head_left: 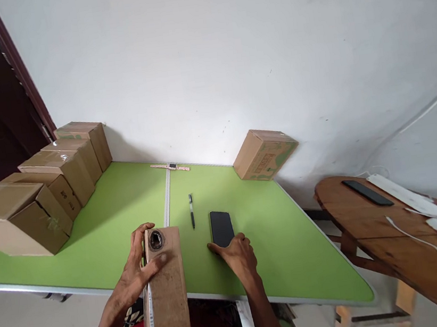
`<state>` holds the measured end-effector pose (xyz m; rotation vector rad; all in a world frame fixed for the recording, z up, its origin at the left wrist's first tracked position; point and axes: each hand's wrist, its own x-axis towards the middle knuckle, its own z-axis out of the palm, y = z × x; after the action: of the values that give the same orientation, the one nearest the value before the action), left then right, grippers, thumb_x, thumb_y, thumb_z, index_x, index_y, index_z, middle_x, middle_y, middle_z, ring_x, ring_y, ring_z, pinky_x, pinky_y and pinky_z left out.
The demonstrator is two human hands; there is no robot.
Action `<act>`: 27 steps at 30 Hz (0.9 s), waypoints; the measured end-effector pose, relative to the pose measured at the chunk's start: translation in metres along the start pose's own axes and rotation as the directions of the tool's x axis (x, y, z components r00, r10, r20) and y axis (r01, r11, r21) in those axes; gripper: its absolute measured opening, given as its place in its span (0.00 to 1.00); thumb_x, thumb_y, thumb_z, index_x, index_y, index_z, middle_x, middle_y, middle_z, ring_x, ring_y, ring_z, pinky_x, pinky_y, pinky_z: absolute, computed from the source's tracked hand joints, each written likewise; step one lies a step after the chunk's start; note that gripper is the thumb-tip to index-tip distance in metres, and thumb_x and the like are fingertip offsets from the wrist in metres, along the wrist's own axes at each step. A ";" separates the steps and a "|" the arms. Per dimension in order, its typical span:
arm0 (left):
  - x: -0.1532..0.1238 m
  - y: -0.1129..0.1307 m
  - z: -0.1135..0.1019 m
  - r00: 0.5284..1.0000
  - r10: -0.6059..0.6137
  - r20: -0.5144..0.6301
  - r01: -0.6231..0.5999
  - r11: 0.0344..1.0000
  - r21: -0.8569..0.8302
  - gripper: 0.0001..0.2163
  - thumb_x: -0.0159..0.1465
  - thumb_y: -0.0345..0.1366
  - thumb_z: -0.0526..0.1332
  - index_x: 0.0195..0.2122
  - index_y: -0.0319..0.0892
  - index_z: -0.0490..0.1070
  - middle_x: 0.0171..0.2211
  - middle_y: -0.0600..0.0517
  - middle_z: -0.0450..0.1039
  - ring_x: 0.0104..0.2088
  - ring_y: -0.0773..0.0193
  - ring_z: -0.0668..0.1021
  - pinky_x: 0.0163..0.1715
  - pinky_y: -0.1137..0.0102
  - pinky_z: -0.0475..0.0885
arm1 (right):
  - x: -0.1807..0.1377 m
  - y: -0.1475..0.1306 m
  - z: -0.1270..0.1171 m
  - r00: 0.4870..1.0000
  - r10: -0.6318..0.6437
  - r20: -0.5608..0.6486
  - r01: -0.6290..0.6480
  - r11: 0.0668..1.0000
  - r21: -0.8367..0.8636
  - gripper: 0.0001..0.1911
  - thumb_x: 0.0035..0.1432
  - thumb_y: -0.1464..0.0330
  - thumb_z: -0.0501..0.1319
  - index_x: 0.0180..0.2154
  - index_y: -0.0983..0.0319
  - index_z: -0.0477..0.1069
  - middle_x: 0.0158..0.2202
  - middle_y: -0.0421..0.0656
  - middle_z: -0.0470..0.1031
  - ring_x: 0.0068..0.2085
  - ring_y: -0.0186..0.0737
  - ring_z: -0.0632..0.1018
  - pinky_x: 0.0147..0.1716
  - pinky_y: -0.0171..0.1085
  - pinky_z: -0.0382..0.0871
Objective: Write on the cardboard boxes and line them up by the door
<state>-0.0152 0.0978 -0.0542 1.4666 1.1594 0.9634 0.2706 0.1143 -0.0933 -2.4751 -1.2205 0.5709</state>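
My left hand (138,270) grips a long brown board-backed binder or folder (167,304) that stands on edge at the front of the green table (103,237); a round metal-rimmed hole shows near its top. My right hand (236,255) rests on the table with fingers curled down, its fingertips touching the near end of a black phone (221,227) lying flat. A black pen (191,211) lies just left of the phone.
Several closed cardboard boxes (27,210) line the table's left side; one more box (263,153) leans at the back wall. A measuring tape (170,166) lies at the back. To the right stands a wooden table (376,228) with a phone, a power strip and white cables.
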 end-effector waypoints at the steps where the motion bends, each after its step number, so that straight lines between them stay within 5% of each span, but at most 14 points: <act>1: -0.001 0.001 0.000 1.000 -0.005 -0.013 0.005 1.000 -0.007 0.32 0.66 0.56 0.64 0.67 0.51 0.58 0.66 0.43 0.60 0.67 0.40 0.68 0.68 0.46 0.63 | 0.003 0.002 0.000 1.000 -0.003 0.017 0.002 0.999 0.051 0.42 0.48 0.55 0.76 0.56 0.75 0.67 0.55 0.72 0.74 0.55 0.75 0.78 0.45 0.54 0.75; 6: -0.003 0.008 0.003 0.998 -0.013 -0.059 0.012 1.000 -0.015 0.30 0.66 0.55 0.64 0.65 0.51 0.61 0.65 0.45 0.62 0.67 0.41 0.67 0.69 0.47 0.62 | 0.004 0.020 0.002 0.993 -0.071 0.097 0.027 0.915 0.403 0.23 0.50 0.57 0.71 0.44 0.63 0.73 0.46 0.60 0.82 0.48 0.64 0.83 0.43 0.50 0.77; 10: -0.003 0.007 0.004 0.998 -0.012 -0.060 0.011 1.000 -0.014 0.30 0.67 0.54 0.63 0.66 0.50 0.60 0.66 0.44 0.62 0.67 0.41 0.69 0.69 0.46 0.61 | -0.022 0.037 0.001 0.968 -0.170 0.186 -0.004 0.728 0.686 0.26 0.53 0.52 0.68 0.47 0.62 0.74 0.47 0.54 0.84 0.48 0.60 0.85 0.45 0.50 0.79; 13: -0.002 0.005 0.004 0.998 0.000 -0.063 -0.001 1.000 -0.006 0.30 0.67 0.54 0.63 0.66 0.51 0.61 0.67 0.44 0.61 0.68 0.39 0.67 0.67 0.46 0.64 | -0.055 0.042 -0.007 0.924 -0.246 0.294 -0.184 0.388 0.903 0.27 0.52 0.52 0.75 0.47 0.62 0.77 0.50 0.52 0.85 0.49 0.58 0.86 0.48 0.51 0.81; 16: 0.000 0.008 0.006 0.999 0.026 -0.032 -0.026 1.000 0.009 0.30 0.66 0.54 0.63 0.65 0.50 0.61 0.66 0.43 0.60 0.68 0.39 0.66 0.66 0.46 0.66 | -0.086 0.034 -0.027 0.888 -0.292 0.354 -0.357 0.045 0.933 0.27 0.48 0.63 0.82 0.48 0.62 0.81 0.51 0.51 0.85 0.49 0.55 0.86 0.47 0.48 0.81; 19: 0.003 0.013 0.013 0.998 0.068 -0.008 -0.068 0.998 0.010 0.29 0.65 0.52 0.63 0.64 0.48 0.61 0.63 0.43 0.62 0.65 0.41 0.69 0.65 0.47 0.67 | -0.111 0.013 -0.050 0.833 -0.396 0.387 -0.430 -0.024 0.902 0.23 0.51 0.63 0.81 0.48 0.60 0.83 0.51 0.52 0.86 0.46 0.53 0.87 0.42 0.45 0.82; 21: 0.003 0.017 0.018 0.995 0.098 -0.014 -0.098 0.995 0.025 0.29 0.63 0.49 0.64 0.63 0.47 0.62 0.62 0.42 0.64 0.64 0.41 0.70 0.65 0.46 0.67 | -0.126 -0.006 -0.058 0.752 -0.495 0.436 -0.530 -0.059 0.846 0.24 0.52 0.55 0.79 0.48 0.60 0.84 0.51 0.54 0.85 0.47 0.54 0.87 0.44 0.47 0.82; 27: -0.003 0.019 0.020 0.979 0.187 -0.083 -0.181 0.980 0.081 0.29 0.61 0.48 0.63 0.64 0.50 0.66 0.62 0.43 0.68 0.67 0.37 0.67 0.71 0.46 0.59 | -0.155 -0.043 -0.031 0.540 -0.639 0.548 -0.727 -0.025 0.687 0.38 0.50 0.36 0.70 0.46 0.60 0.86 0.49 0.57 0.86 0.52 0.64 0.84 0.49 0.59 0.79</act>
<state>0.0069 0.0898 -0.0392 1.6250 1.1485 1.1346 0.1706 0.0107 -0.0147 -0.6050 -0.2781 2.0132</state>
